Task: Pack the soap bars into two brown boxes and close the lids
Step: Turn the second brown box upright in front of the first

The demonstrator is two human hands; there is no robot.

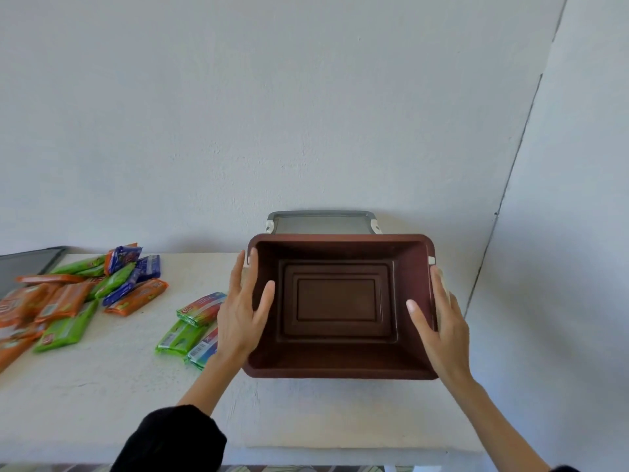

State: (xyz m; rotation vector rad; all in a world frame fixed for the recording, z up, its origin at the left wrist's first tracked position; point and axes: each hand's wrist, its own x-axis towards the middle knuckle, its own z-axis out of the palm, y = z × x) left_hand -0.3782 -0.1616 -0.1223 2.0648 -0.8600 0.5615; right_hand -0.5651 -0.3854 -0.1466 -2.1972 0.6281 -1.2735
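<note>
Our left hand (243, 308) and right hand (439, 321) clasp the open brown box (340, 367) by its side walls — thumbs inside, fingers straight outside, palms facing inward

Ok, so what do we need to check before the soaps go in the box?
1. Brown plastic box empty inside: ok.
2. Box held firmly: left hand and right hand grip its side walls, thumbs inside: ok.
3. Box sitting flat on the white table: cannot tell.
4. Wrapped soap bars close by, lying left of the box: ok.
5. Grey plastic lid off and out of the way, behind the box against the wall: ok.
</note>
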